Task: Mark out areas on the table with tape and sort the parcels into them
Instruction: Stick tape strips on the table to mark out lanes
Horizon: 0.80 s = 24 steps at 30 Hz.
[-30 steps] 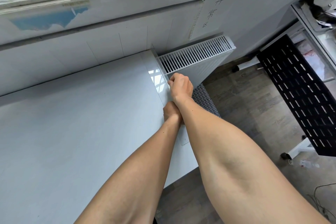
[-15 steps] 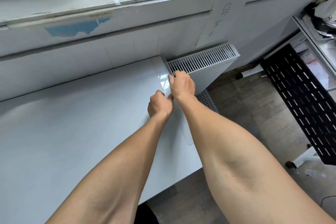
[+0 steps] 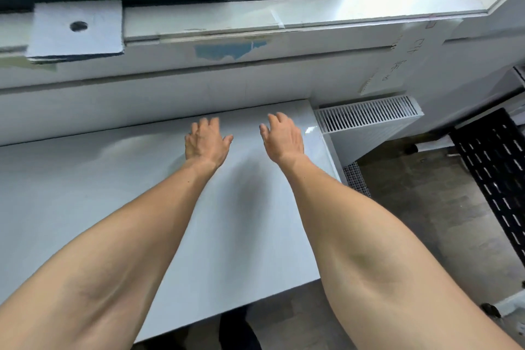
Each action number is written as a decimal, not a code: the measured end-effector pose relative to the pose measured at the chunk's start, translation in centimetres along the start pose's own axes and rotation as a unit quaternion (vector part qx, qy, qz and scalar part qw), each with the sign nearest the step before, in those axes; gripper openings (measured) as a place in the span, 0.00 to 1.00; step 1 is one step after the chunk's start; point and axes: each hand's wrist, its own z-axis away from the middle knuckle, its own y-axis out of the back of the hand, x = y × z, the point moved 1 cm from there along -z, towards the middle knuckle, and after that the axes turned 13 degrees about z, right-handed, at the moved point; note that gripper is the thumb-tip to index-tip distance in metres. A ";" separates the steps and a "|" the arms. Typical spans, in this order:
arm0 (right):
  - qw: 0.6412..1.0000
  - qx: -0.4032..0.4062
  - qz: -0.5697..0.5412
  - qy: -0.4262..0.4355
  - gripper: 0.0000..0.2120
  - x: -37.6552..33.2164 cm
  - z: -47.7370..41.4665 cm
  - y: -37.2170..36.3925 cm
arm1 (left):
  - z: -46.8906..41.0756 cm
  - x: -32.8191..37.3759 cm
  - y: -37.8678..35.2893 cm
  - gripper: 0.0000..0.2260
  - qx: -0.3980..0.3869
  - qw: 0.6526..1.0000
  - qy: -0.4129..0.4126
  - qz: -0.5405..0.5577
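A white table [image 3: 85,207] fills the left and middle of the head view, against the wall under a window. My left hand [image 3: 206,142] hovers over its far part, fingers spread and relaxed, holding nothing. My right hand [image 3: 282,138] is beside it near the table's right edge, also with loose fingers and nothing in it. A glossy strip of clear tape [image 3: 315,133] seems to run along the right edge of the table. No parcels or tape roll are visible.
A white radiator [image 3: 369,116] stands right of the table. A black perforated rack [image 3: 494,173] is at the far right over the wooden floor [image 3: 412,221]. A grey board with a hole [image 3: 76,31] lies on the window sill. A paper sign [image 3: 403,62] hangs on the wall.
Both hands left the table's right edge, moved left over the tabletop and opened, spreading apart. The view tilted up, showing the window.
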 end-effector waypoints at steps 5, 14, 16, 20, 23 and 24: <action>0.998 0.007 0.013 0.056 0.22 -7.5 1.4 0.0 | 1.3 -4.8 4.6 0.23 0.027 1.000 0.013 -0.005; 0.987 0.003 0.048 0.155 0.22 -20.9 4.5 -0.2 | 5.0 -16.2 12.7 0.23 0.060 0.996 0.072 -0.002; 0.983 -0.003 0.053 0.177 0.22 -24.1 5.3 -0.5 | 5.9 -18.8 14.3 0.23 0.067 0.994 0.089 0.002; 0.972 -0.021 0.068 0.225 0.21 -31.5 7.3 -1.3 | 8.0 -24.6 17.9 0.22 0.089 0.988 0.126 0.002; 0.962 -0.042 0.087 0.255 0.21 -36.4 8.7 -2.0 | 9.4 -28.6 20.3 0.21 0.098 0.983 0.155 0.001; 0.959 -0.046 0.094 0.264 0.22 -38.1 9.2 -2.3 | 9.9 -29.9 21.0 0.22 0.099 0.981 0.166 0.001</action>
